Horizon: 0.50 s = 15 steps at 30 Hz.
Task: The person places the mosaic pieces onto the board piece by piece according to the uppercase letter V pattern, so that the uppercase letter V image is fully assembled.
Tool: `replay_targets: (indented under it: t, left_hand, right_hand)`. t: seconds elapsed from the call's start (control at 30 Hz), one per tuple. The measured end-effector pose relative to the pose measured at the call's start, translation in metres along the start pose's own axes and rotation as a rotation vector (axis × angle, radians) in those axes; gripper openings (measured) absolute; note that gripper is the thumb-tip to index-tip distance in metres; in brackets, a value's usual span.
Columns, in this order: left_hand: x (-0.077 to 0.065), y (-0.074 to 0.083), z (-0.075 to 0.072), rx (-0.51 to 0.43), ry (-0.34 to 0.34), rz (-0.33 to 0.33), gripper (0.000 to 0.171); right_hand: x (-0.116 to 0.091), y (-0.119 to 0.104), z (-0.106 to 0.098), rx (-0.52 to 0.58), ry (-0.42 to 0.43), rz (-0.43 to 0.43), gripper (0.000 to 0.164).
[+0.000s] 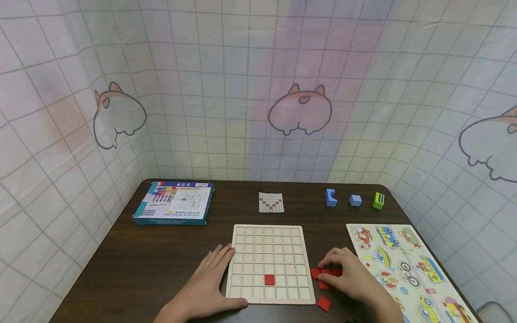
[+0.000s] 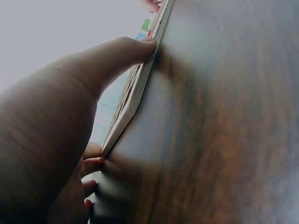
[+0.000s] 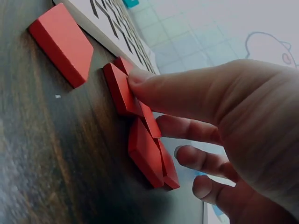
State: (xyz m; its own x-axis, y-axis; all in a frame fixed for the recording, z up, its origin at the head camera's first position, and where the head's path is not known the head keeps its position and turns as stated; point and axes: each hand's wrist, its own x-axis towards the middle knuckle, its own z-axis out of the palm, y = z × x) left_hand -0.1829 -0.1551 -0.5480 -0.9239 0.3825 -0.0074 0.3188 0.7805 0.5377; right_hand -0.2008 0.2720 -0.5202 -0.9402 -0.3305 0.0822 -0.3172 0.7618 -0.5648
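A pale wooden grid board (image 1: 246, 246) lies on the dark table, with one red square tile (image 1: 269, 280) in a cell of its lower part. My left hand (image 1: 206, 282) rests at the board's near left corner, fingers along the left side and thumb (image 2: 148, 43) on the near edge. Right of the board, my right hand (image 1: 347, 273) reaches over a cluster of red tiles (image 3: 147, 151). Its thumb touches one red tile (image 3: 120, 91); the thumb hides the index fingertip in the right wrist view, so I cannot tell if it pinches. Another red tile (image 1: 324, 303) lies apart, nearer me.
A small card with a grid pattern (image 1: 271, 202) lies beyond the board. At the back left is a flat box (image 1: 173, 204). Two blue blocks (image 1: 330, 198) and a green striped block (image 1: 378, 201) stand back right. A picture puzzle board (image 1: 397, 258) lies right, beneath my right forearm.
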Motion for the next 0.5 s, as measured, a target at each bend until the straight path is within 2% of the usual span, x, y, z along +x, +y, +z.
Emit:
replay_targets:
  t: [0.23,0.5]
  left_hand:
    - [0.0008,-0.0013,-0.001,-0.003,0.009,0.004,0.14]
    - [0.0036,-0.0049,0.0025,-0.013,-0.016,-0.004,0.14]
  right_hand:
    - [0.0026,-0.0027,0.0003,0.006,-0.014,-0.001,0.013]
    - [-0.0038,0.0047,-0.0042,0.001,-0.013,0.027,0.011]
